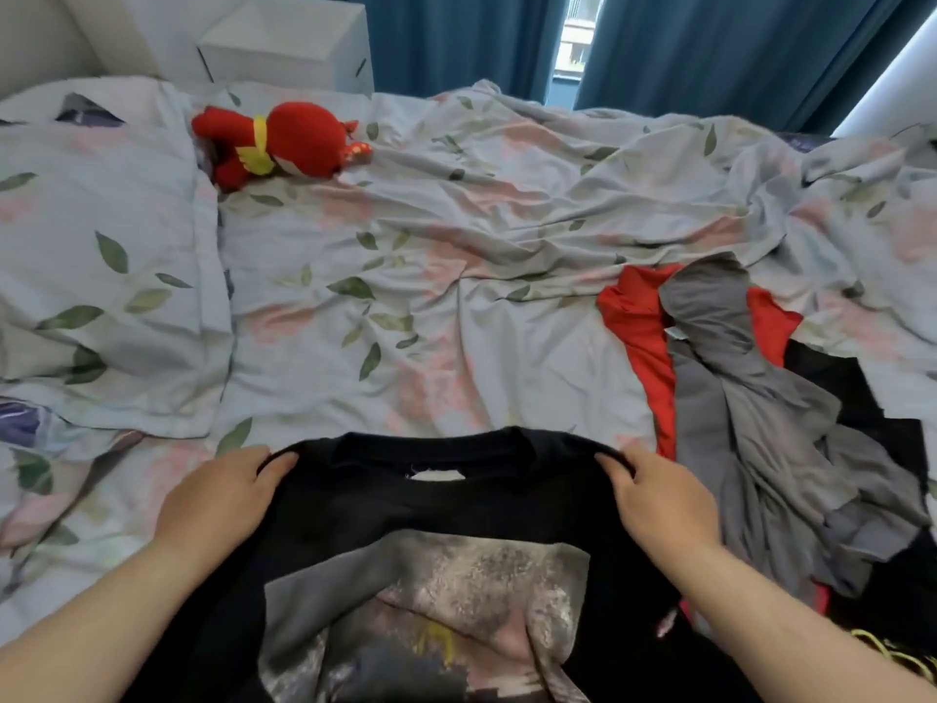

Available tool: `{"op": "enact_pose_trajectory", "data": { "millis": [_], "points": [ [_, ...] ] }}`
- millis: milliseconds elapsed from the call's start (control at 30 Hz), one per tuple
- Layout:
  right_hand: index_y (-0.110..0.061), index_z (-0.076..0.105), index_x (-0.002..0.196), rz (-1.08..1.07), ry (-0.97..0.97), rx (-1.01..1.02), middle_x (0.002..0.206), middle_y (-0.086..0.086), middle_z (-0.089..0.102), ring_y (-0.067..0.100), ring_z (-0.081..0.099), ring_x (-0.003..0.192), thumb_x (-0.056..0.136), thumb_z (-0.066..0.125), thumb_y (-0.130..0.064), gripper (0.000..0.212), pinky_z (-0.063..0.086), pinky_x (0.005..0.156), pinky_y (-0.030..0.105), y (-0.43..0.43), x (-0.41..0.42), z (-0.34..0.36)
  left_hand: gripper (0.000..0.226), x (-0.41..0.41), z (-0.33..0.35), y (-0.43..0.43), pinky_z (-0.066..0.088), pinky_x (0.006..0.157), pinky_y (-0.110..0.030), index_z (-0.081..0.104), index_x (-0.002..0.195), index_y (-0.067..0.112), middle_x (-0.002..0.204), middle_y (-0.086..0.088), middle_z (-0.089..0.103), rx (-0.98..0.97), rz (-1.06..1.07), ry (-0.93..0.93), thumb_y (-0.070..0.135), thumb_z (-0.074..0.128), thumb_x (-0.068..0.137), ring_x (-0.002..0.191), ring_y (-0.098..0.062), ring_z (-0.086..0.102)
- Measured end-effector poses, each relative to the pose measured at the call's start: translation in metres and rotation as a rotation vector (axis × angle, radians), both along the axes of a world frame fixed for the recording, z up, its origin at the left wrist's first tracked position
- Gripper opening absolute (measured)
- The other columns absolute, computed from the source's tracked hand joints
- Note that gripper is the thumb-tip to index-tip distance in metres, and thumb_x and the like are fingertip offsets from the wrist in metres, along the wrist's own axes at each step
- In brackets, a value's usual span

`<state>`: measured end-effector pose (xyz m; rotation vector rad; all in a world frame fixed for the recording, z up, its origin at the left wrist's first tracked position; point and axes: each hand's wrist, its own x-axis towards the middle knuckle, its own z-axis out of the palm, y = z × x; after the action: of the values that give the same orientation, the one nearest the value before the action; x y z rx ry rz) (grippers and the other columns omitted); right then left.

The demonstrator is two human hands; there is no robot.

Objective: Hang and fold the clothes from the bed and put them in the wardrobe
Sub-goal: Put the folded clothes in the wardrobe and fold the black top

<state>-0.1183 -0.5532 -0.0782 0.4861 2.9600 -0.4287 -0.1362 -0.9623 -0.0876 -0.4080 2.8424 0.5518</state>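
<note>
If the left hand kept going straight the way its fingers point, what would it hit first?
Probably only bare floral bedsheet. The left hand, gripping the black T-shirt at its shoulder, points up the bed and slightly right; the way looks free, though depth is unclear.

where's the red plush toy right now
In the head view the red plush toy lies at the far left of the bed, beside the floral pillow and below the white nightstand.

The black T-shirt (pixel 456 504) is cut off below; its grey print (pixel 431 601) is too blurred to be read.
</note>
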Motion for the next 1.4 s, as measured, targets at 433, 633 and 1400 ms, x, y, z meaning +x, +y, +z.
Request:
{"op": "enact_pose_trajectory", "data": {
  "millis": [433, 633, 1400],
  "points": [
    [-0.017, 0.044, 0.071, 0.194, 0.263, 0.207, 0.075, 0.016, 0.055, 0.041, 0.055, 0.076, 0.098, 0.043, -0.036, 0.033, 0.032, 0.059, 0.041, 0.02, -0.063, -0.107, 0.042, -0.075, -0.104, 0.006, 0.03, 0.052, -0.039, 0.051, 0.067, 0.003, 0.066, -0.01, 0.039, -0.308, -0.085, 0.424, 0.03, 0.049, 0.099, 0.062, -0.029, 0.036],
    [-0.006, 0.049, 0.078, 0.395, 0.427, 0.309, 0.075, 0.023, 0.053, 0.043, 0.051, 0.07, 0.094, 0.035, -0.04, 0.04, 0.041, 0.06, 0.049, 0.028, -0.144, -0.116, 0.04, -0.162, -0.102, -0.003, 0.029, 0.054, -0.042, 0.059, 0.076, -0.006, 0.073, -0.026, 0.049, -0.423, -0.177, 0.484, 0.027, 0.055, 0.097, 0.066, -0.043, 0.046],
    [-0.005, 0.054, 0.081, 0.411, 0.415, 0.306, 0.079, 0.019, 0.053, 0.04, 0.051, 0.074, 0.097, 0.038, -0.036, 0.039, 0.044, 0.066, 0.051, 0.033, -0.257, -0.125, 0.037, -0.267, -0.107, -0.005, 0.035, 0.056, -0.042, 0.056, 0.067, 0.002, 0.068, -0.023, 0.056, -0.414, -0.093, 0.387, 0.028, 0.057, 0.095, 0.065, -0.046, 0.055]
  ]
}}
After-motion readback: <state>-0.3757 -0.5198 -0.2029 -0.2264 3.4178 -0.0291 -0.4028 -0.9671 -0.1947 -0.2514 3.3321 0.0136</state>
